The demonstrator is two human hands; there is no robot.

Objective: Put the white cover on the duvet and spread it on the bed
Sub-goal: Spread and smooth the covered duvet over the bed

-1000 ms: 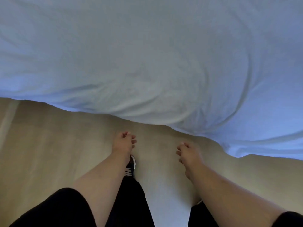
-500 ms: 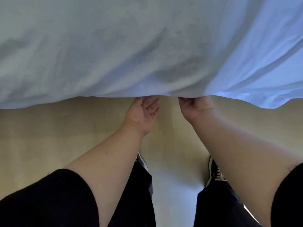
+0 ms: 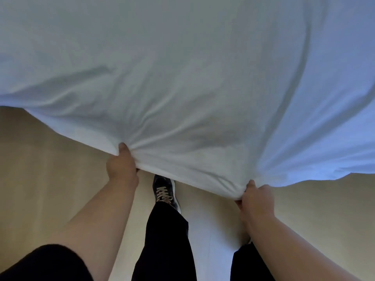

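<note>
No legible text, label, brand, number or sign anywhere in view.

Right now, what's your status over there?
Left hand and right hand both grip the white duvet's near edge, lifted above the floor. One shoe beneath. Nothing blocking.
</note>
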